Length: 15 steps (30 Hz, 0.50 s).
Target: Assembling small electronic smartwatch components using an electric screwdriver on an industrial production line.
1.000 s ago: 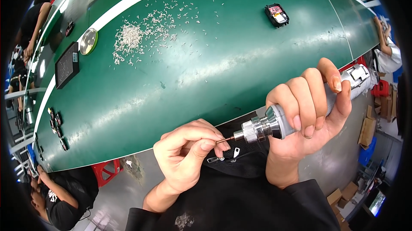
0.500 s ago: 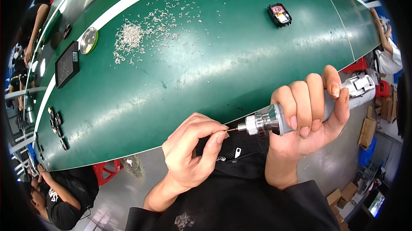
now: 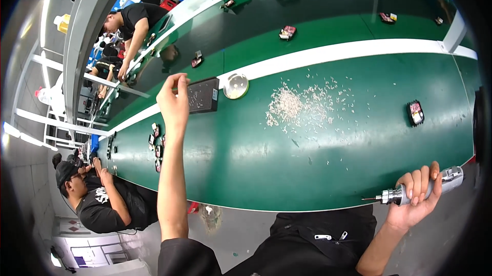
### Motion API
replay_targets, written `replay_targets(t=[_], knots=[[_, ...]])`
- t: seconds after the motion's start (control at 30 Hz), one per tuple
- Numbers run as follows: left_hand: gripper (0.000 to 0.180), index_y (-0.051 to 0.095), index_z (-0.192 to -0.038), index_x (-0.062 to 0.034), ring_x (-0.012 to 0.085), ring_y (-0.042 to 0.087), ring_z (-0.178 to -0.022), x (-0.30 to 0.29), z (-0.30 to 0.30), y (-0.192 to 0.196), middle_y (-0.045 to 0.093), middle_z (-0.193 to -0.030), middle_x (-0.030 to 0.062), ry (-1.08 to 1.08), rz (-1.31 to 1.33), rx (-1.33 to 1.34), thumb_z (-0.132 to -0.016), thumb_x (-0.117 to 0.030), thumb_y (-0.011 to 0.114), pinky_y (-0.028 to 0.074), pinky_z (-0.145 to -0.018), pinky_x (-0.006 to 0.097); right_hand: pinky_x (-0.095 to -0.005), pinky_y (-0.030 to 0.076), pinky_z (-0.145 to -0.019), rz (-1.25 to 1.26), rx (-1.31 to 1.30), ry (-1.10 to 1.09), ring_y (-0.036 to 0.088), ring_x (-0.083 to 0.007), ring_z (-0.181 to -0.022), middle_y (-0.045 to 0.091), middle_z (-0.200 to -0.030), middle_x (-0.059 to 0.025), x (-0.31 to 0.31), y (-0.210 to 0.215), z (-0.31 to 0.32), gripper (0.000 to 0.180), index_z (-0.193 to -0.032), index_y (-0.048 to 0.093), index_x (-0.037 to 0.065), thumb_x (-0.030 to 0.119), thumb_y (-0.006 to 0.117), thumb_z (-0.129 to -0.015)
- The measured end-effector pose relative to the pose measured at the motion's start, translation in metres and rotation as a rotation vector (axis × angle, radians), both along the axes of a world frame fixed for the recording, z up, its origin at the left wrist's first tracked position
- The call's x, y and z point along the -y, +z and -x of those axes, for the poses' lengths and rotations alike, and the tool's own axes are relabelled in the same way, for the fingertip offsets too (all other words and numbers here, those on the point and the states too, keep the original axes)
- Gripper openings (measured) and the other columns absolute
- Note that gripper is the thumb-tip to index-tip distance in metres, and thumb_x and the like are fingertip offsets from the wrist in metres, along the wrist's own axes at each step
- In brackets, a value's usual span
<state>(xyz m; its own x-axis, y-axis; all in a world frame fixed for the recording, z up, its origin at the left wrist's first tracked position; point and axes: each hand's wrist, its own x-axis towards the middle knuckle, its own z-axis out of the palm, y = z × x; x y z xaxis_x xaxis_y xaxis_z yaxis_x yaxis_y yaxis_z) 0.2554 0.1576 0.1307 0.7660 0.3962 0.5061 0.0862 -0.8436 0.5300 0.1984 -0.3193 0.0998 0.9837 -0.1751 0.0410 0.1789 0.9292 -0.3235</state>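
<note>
My right hand [image 3: 415, 199] grips a silver electric screwdriver [image 3: 410, 192] near the front edge of the green conveyor table [image 3: 246, 158], its bit pointing left. My left hand [image 3: 173, 103] is stretched far out over the table, fingers loosely curled, right beside a black tray [image 3: 203, 95]. I cannot see anything in it. A small round metal dish [image 3: 236, 86] sits just right of that tray. A heap of tiny pale screws [image 3: 302, 107] lies scattered on the green surface between my hands.
A small black part with a red inset [image 3: 415, 112] lies at the right. Several small black parts [image 3: 156, 142] sit near the left edge. A person in black [image 3: 97, 199] works at the lower left; others stand along the far side [image 3: 130, 25].
My left hand left the screwdriver's bit and reached far out to the black tray. The right hand with the screwdriver dropped lower right; the view swung left.
</note>
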Motion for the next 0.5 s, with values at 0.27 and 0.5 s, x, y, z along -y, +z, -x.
replay_targets(t=[0.27, 0.5], knots=[[0.058, 0.055, -0.109, 0.0043, 0.0441, 0.06, -0.097, -0.102, -0.11, -0.036, 0.06, -0.106, 0.0285, 0.313, -0.292, -0.614, -0.082, -0.047, 0.064, 0.048, -0.086, 0.048, -0.024, 0.034, -0.042, 0.009, -0.134, -0.088, 0.031, -0.0065, -0.038, 0.032, -0.05, 0.0017, -0.003, -0.002, -0.001, 0.015, -0.088, 0.038, 0.007, 0.017, 0.043, -0.099], [0.035, 0.063, -0.104, 0.0033, 0.0291, 0.068, -0.09, -0.108, -0.119, -0.034, 0.068, -0.096, 0.02, 0.005, -0.242, -0.392, -0.078, -0.019, 0.069, 0.052, -0.081, 0.037, -0.0253, 0.036, -0.044, 0.033, -0.224, -0.097, 0.033, -0.0084, -0.039, 0.034, -0.05, 0.0022, 0.01, 0.005, 0.005, 0.014, -0.087, 0.039, 0.009, 0.018, 0.044, -0.097]])
